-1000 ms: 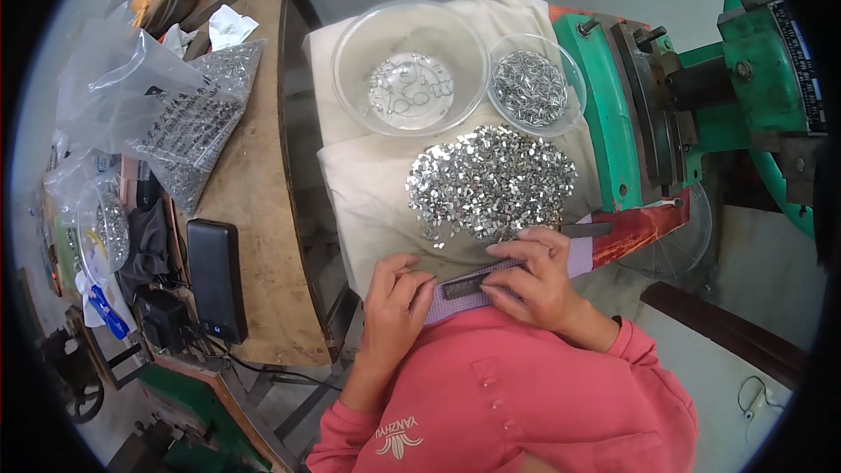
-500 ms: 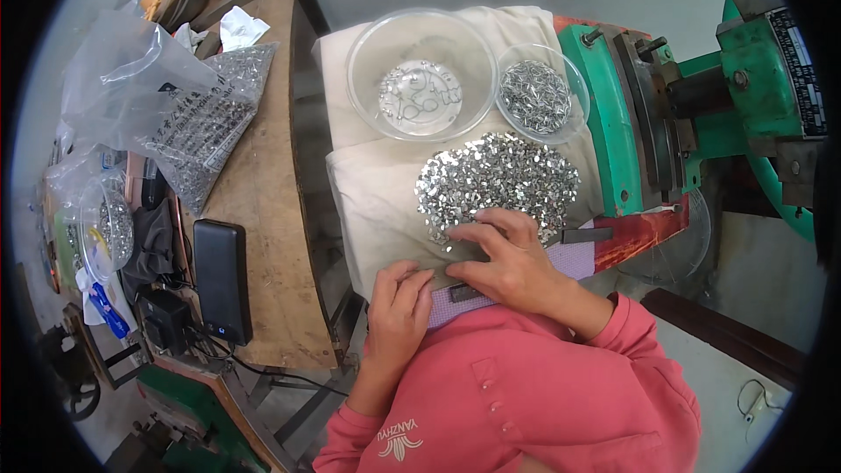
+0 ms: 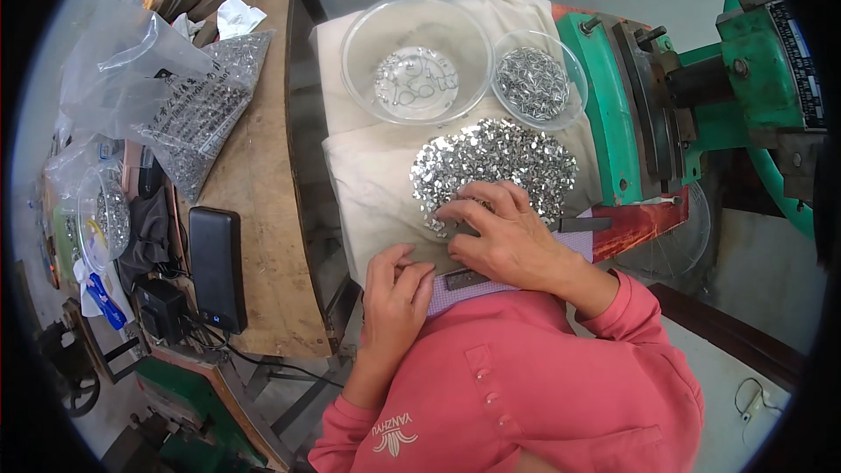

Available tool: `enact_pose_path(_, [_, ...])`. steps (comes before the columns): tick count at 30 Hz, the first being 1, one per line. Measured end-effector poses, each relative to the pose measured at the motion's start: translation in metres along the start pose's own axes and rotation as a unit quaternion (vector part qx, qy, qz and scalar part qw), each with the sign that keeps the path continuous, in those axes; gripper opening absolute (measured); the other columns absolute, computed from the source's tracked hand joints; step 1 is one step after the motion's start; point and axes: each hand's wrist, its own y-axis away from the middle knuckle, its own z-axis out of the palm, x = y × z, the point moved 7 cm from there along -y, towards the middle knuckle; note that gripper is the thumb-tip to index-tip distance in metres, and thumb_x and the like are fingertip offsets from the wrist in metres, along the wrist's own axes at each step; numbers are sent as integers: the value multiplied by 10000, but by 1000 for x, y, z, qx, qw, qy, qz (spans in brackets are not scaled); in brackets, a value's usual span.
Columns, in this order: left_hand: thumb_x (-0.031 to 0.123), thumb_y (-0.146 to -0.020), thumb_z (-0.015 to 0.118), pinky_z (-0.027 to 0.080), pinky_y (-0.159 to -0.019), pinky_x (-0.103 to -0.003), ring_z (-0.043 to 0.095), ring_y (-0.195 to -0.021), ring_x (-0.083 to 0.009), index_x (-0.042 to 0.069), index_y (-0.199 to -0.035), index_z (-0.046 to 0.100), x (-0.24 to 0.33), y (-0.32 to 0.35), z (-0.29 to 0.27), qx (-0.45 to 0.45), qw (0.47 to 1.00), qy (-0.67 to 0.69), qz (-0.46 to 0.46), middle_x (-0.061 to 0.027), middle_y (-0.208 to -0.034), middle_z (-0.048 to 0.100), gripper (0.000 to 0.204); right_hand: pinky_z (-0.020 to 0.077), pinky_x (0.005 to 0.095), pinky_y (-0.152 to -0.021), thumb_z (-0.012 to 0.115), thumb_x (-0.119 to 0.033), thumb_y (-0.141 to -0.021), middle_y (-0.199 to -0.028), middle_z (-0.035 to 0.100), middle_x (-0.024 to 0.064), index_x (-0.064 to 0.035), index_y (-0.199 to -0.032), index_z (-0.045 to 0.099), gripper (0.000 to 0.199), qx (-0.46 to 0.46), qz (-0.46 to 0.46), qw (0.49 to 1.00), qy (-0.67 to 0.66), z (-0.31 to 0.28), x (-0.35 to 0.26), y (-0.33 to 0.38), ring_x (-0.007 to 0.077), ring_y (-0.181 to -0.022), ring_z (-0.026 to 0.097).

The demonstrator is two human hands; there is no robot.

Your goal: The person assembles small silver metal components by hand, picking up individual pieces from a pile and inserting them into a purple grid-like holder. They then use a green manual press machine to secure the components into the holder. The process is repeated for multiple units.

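Observation:
A pile of small shiny silver metal pieces [image 3: 499, 158] lies on a cream cloth [image 3: 359, 180]. My right hand [image 3: 504, 236] reaches over the pile's near edge, its bent fingers apart and the fingertips among the pieces. To its left, my left hand [image 3: 396, 293] rests by the cloth's near edge with fingers curled and thumb drawn in; whatever lies between its fingertips is too small to make out. Behind the pile stands a large clear plastic tub [image 3: 350, 79] with a few pieces on its bottom. Beside it, a smaller clear round dish [image 3: 579, 92] holds many thin silver parts.
A green machine [image 3: 604, 114] borders the cloth on the right. Dark metal bars [image 3: 583, 224] lie near its front edge. On the wooden table [image 3: 263, 236] at left are a black power bank [image 3: 216, 267] and a clear bag of metal parts [image 3: 206, 114].
My right hand's fingers have moved slightly left and further over the pile. My left hand stays nearly in place, its fingers a little more drawn together. The whole view has shifted slightly.

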Motion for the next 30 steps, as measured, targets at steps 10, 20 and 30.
enact_pose_path(10, [-76,-718,704,519,-794,-351,623,-928,-280,9,-922,678,-6,9,-3,7,999,32,-18,-159,-1128,586,222,334,432,-982,749,-180,-732,-1149,616,-12,-141,-797,672,108,62,82,992,69,-6,9,34,251,-1208,467])
enact_pose_path(20, [-41,-710,750,506,-756,-358,602,-901,-278,23,-898,693,2,4,-1,22,1000,6,-2,-144,-1087,605,207,318,439,-988,746,-178,-736,-1171,608,-4,-130,-813,670,118,51,96,994,27,-8,10,27,263,-1212,460])
enact_pose_path(30, [-9,-706,769,502,-750,-377,583,-909,-290,35,-861,693,1,2,3,12,1000,7,-1,-128,-1091,607,177,327,448,-962,778,-200,-717,-1156,627,-18,-162,-851,711,155,40,79,995,-45,-7,-2,53,264,-1184,477])
